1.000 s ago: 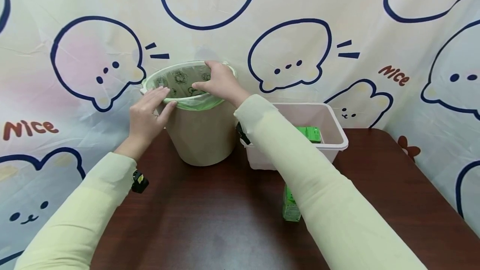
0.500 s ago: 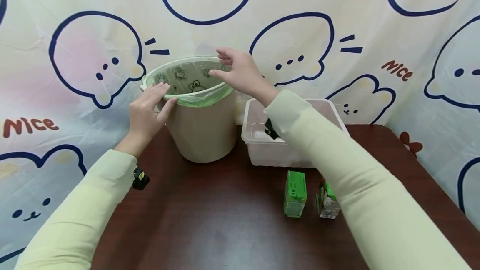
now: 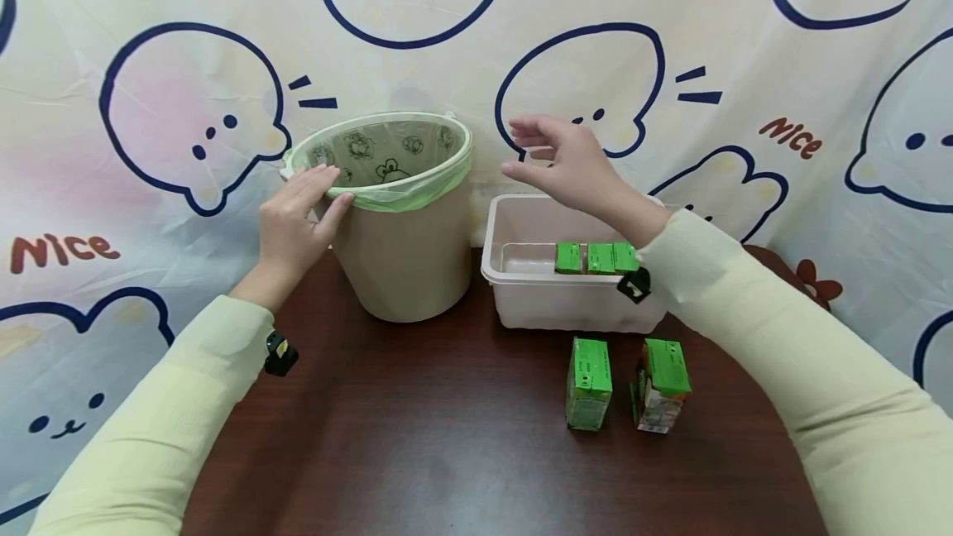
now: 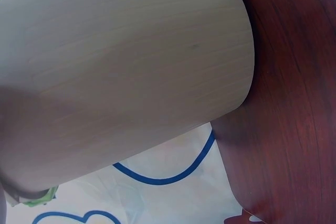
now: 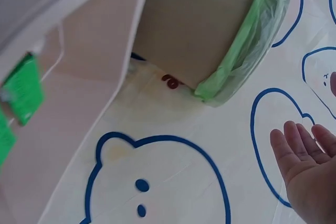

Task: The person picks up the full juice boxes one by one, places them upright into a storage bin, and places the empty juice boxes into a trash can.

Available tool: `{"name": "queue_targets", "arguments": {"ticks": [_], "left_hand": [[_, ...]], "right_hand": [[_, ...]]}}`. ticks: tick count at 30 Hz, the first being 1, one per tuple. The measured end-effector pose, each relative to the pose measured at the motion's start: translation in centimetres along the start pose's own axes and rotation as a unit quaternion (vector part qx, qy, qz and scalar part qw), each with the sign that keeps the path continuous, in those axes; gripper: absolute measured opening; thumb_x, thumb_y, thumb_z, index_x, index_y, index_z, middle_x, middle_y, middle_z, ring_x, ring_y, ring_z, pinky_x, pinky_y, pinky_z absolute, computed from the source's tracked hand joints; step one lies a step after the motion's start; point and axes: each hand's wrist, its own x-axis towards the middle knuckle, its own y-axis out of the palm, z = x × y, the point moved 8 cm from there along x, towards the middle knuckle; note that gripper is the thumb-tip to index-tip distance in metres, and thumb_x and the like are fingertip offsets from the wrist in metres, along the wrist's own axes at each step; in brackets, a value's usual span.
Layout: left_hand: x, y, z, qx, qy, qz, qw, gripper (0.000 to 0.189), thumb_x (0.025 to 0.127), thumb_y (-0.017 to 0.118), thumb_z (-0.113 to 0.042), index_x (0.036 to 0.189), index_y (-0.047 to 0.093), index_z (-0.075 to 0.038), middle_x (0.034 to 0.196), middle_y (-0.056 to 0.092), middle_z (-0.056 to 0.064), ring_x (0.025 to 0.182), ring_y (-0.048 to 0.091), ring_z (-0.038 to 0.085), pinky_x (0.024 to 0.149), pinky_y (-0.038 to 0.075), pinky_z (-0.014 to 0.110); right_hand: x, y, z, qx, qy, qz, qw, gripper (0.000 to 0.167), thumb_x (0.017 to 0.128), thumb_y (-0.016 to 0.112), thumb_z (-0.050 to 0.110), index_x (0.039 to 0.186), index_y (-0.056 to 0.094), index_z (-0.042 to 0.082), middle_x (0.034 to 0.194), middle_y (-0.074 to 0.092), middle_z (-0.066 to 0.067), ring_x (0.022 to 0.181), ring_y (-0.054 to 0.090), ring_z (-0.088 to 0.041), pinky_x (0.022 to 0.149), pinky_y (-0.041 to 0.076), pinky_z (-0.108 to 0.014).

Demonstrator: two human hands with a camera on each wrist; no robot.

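Observation:
In the head view, a beige trash bin (image 3: 402,263) stands upright with a green-edged plastic bag (image 3: 395,198) folded over its rim. My left hand (image 3: 290,222) holds the bin's left rim, fingers over the top and thumb against the outside. The bin's side (image 4: 131,72) fills much of the left wrist view. My right hand (image 3: 569,164) hovers above a pale plastic basket (image 3: 573,304), fingers extended and nothing held. In the right wrist view, the right hand's fingers (image 5: 299,145) show apart from the bin.
Several green drink cartons (image 3: 600,259) sit inside the basket. In front of it, two more stand on the dark wood table (image 3: 417,437): a left carton (image 3: 588,385) and a right carton (image 3: 662,385). A cartoon-printed cloth (image 3: 417,23) hangs behind.
My right hand has left the bin's rim and moved right, over the basket. The left hand has stayed at the rim. The cartons have come out from behind the right sleeve.

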Motion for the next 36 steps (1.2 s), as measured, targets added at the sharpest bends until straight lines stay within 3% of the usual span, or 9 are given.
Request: {"name": "queue_targets", "arguments": {"ticks": [12, 21, 28, 33, 36], "left_hand": [[0.2, 0.0, -0.1, -0.009, 0.006, -0.011, 0.9999, 0.042, 0.094, 0.061, -0.033, 0.115, 0.069, 0.003, 0.112, 0.068, 0.019, 0.109, 0.063, 0.035, 0.102, 0.042, 0.047], [0.1, 0.1, 0.0, -0.004, 0.011, -0.008, 0.9999, 0.040, 0.093, 0.064, -0.029, 0.115, 0.069, 0.003, 0.112, 0.068, 0.020, 0.109, 0.063, 0.036, 0.102, 0.042, 0.046], [-0.4, 0.2, 0.0, 0.001, 0.009, -0.005, 0.9999, 0.039, 0.093, 0.063, -0.029, 0.115, 0.069, 0.003, 0.112, 0.068, 0.020, 0.109, 0.063, 0.036, 0.102, 0.042, 0.046], [-0.4, 0.0, 0.0, 0.000, 0.004, -0.005, 1.0000, 0.044, 0.095, 0.060, -0.035, 0.115, 0.069, 0.002, 0.113, 0.068, 0.019, 0.109, 0.063, 0.035, 0.104, 0.041, 0.043], [-0.2, -0.1, 0.0, -0.004, 0.002, -0.012, 0.9999, 0.045, 0.096, 0.059, -0.037, 0.115, 0.069, 0.002, 0.113, 0.068, 0.019, 0.109, 0.063, 0.035, 0.103, 0.041, 0.044]], "right_hand": [[-6.7, -1.6, -2.7, -0.035, 0.033, 0.036, 0.9982, 0.060, 0.087, 0.076, 0.025, 0.138, 0.051, 0.006, 0.133, 0.057, -0.011, 0.116, 0.057, -0.027, 0.097, 0.046, -0.045], [-11.3, -2.1, -3.8, -0.035, 0.028, 0.052, 0.9977, 0.059, 0.086, 0.076, 0.022, 0.137, 0.052, 0.005, 0.129, 0.059, -0.012, 0.111, 0.060, -0.028, 0.094, 0.048, -0.047], [-15.2, -2.4, -4.6, -0.041, 0.007, 0.062, 0.9972, 0.059, 0.084, 0.078, 0.016, 0.137, 0.053, 0.009, 0.128, 0.060, -0.006, 0.109, 0.061, -0.022, 0.089, 0.052, -0.041], [-17.7, -2.9, -5.2, -0.054, 0.012, 0.068, 0.9961, 0.060, 0.082, 0.080, 0.015, 0.136, 0.054, 0.010, 0.123, 0.063, -0.008, 0.107, 0.064, -0.028, 0.084, 0.053, -0.049], [-19.0, -3.0, -5.7, -0.053, 0.024, 0.074, 0.9955, 0.060, 0.081, 0.080, 0.015, 0.135, 0.055, 0.008, 0.123, 0.064, -0.010, 0.108, 0.063, -0.030, 0.085, 0.053, -0.046]]}}
